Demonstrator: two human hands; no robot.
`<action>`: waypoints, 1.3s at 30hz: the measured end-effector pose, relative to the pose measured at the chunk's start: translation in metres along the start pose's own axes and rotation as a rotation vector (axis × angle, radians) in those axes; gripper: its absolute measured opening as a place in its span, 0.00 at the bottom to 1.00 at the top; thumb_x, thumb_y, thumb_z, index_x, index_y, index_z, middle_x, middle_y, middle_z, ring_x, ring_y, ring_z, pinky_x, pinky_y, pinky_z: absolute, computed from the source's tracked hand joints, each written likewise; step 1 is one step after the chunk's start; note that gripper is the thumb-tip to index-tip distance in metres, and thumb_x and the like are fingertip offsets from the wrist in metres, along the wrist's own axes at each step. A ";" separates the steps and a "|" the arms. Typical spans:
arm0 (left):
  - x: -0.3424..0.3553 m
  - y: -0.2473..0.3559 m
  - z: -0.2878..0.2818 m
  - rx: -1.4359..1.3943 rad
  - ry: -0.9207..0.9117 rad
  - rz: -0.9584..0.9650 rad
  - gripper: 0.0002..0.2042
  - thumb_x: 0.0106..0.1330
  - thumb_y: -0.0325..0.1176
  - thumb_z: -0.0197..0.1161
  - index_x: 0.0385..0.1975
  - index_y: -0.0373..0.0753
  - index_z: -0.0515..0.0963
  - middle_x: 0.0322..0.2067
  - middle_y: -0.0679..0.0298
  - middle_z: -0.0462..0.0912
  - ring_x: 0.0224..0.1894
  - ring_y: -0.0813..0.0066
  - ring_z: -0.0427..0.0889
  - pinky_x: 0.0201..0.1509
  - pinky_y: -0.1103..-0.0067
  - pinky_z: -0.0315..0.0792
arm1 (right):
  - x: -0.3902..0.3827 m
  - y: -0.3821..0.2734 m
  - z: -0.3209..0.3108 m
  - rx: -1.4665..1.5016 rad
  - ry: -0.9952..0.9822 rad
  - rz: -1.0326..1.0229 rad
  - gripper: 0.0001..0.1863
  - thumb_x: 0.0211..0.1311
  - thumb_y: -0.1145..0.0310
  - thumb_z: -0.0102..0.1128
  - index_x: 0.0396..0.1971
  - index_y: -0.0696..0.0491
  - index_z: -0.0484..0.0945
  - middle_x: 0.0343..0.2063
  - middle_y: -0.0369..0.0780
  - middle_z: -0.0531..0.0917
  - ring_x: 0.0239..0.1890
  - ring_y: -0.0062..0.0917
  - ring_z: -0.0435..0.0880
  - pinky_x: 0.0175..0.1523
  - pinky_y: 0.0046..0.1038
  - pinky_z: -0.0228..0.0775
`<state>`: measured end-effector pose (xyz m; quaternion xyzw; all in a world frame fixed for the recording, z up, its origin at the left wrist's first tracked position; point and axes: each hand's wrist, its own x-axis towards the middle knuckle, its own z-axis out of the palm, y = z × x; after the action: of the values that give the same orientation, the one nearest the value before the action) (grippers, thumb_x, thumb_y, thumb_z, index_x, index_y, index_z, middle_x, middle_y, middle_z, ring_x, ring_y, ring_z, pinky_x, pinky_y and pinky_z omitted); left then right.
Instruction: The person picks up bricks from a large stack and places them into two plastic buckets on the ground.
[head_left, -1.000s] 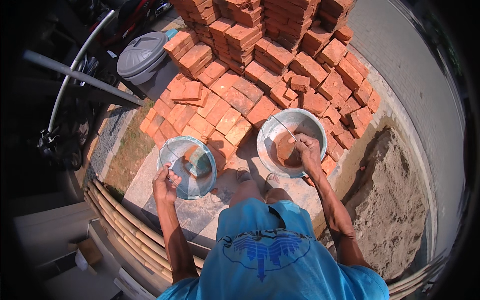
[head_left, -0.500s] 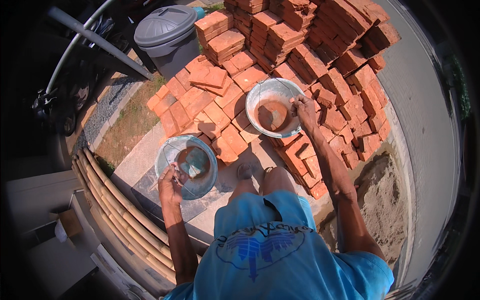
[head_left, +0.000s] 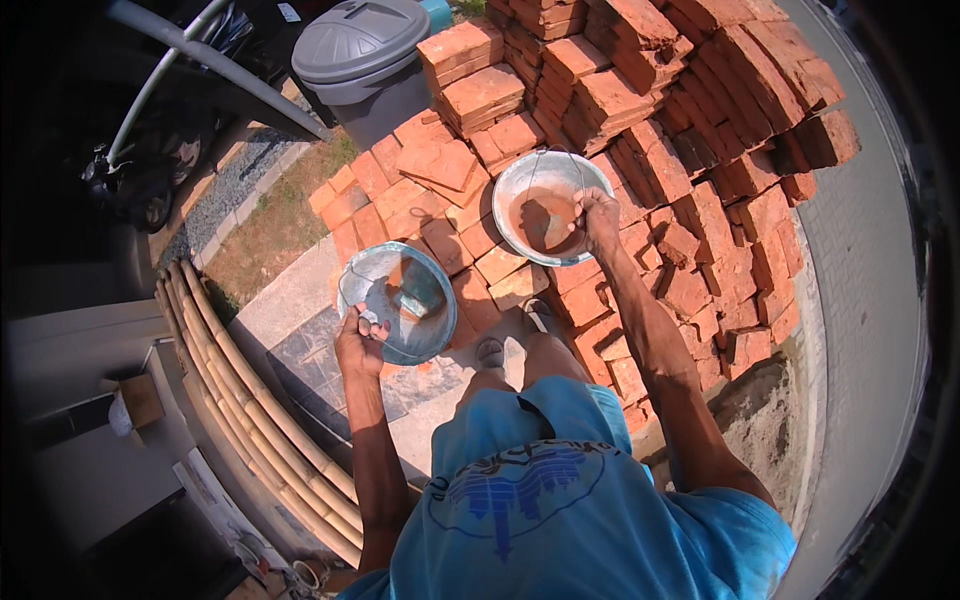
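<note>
left hand (head_left: 362,342), left of centre: fingers curled in around the thin wire handle (head_left: 402,353) of the left bucket (head_left: 372,278), at its lower-left rim. grip narrow, holding. bucket sits left of centre, mouth facing up toward the viewer; bluish-grey wall, a reddish patch inside. whether its base touches anything below, cannot tell.

right hand (head_left: 600,220), just right of centre and higher: fingers closed over the wire at the right-hand rim of the right bucket (head_left: 513,185). grip narrow, holding. bucket lies just above mid-frame; pale grey wall, reddish-brown residue over the bottom, shadow across it. base hidden. the two buckets are apart, left one lower.

around them: orange-red bricks (head_left: 690,205), stacked high at top centre, tumbled at right, laid flat between and behind the buckets. grey lidded bin (head_left: 360,45) in the upper left, beside the bricks. bamboo poles (head_left: 250,400) bundled at lower left. sand heap (head_left: 765,430) at lower right, next to the grey road (head_left: 870,270). blue shirt (head_left: 520,510) of the wearer at bottom centre.
</note>
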<state>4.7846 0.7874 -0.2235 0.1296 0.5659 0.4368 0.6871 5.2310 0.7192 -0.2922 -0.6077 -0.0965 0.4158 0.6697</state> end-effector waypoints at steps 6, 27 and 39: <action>0.036 -0.040 -0.009 -0.094 -0.061 0.018 0.11 0.73 0.37 0.54 0.47 0.36 0.72 0.16 0.72 0.63 0.19 0.77 0.68 0.46 0.67 0.76 | 0.011 0.007 -0.050 -0.013 0.188 0.003 0.10 0.64 0.79 0.44 0.28 0.57 0.76 0.16 0.34 0.75 0.12 0.16 0.69 0.18 0.23 0.73; 0.219 -0.132 -0.244 0.498 -0.005 0.441 0.27 0.65 0.49 0.58 0.59 0.44 0.63 0.53 0.56 0.74 0.52 0.54 0.76 0.43 0.59 0.79 | 0.005 -0.006 -0.094 -1.336 0.225 -0.228 0.18 0.56 0.67 0.62 0.47 0.55 0.75 0.37 0.54 0.83 0.45 0.47 0.83 0.48 0.45 0.75; 0.048 -0.077 -0.188 0.609 0.188 -0.077 0.30 0.65 0.49 0.55 0.62 0.38 0.61 0.52 0.49 0.70 0.49 0.50 0.76 0.44 0.60 0.74 | -0.028 -0.241 -0.126 -1.435 0.686 -0.809 0.26 0.56 0.72 0.57 0.58 0.53 0.68 0.48 0.47 0.74 0.54 0.44 0.72 0.56 0.39 0.68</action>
<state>4.6512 0.7188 -0.3678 0.2670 0.7363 0.2310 0.5773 5.3987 0.6282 -0.0970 -0.8910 -0.3350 -0.2175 0.2157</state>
